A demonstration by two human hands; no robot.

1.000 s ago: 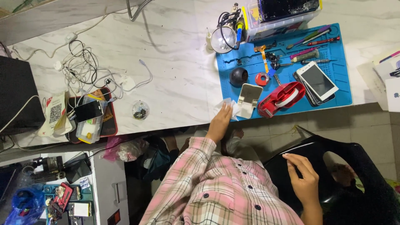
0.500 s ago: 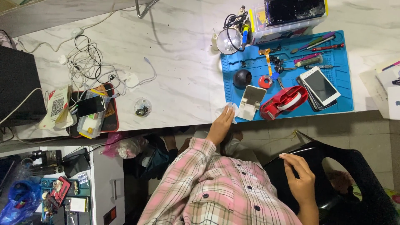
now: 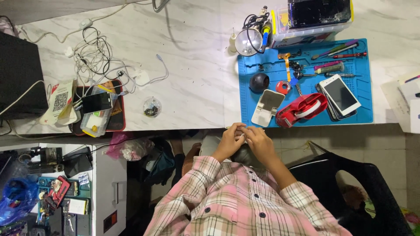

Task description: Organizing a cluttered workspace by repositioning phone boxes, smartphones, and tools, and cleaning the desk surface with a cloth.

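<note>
- The person's left hand [image 3: 231,140] and right hand [image 3: 259,140] are meeting just off the near edge of a white marble-patterned worktop [image 3: 192,78], fingers curling together around a small crumpled white tissue [image 3: 242,135]; only a sliver of it is showing between them.
- Just beyond the hands, a blue silicone repair mat [image 3: 363,100] is lying on the worktop, carrying a white folding phone stand [image 3: 267,107], a red tape dispenser [image 3: 301,110], a white smartphone [image 3: 340,94] and a black dome-shaped object [image 3: 259,82].
- Well away past the left hand, a tangle of white charging cables [image 3: 94,61] is sprawling across the marble.
- Beside the right arm, a black plastic chair [image 3: 345,183] is standing on a tiled floor [image 3: 385,140].
- Pink checked shirt sleeves [image 3: 227,196] are covering both arms.
</note>
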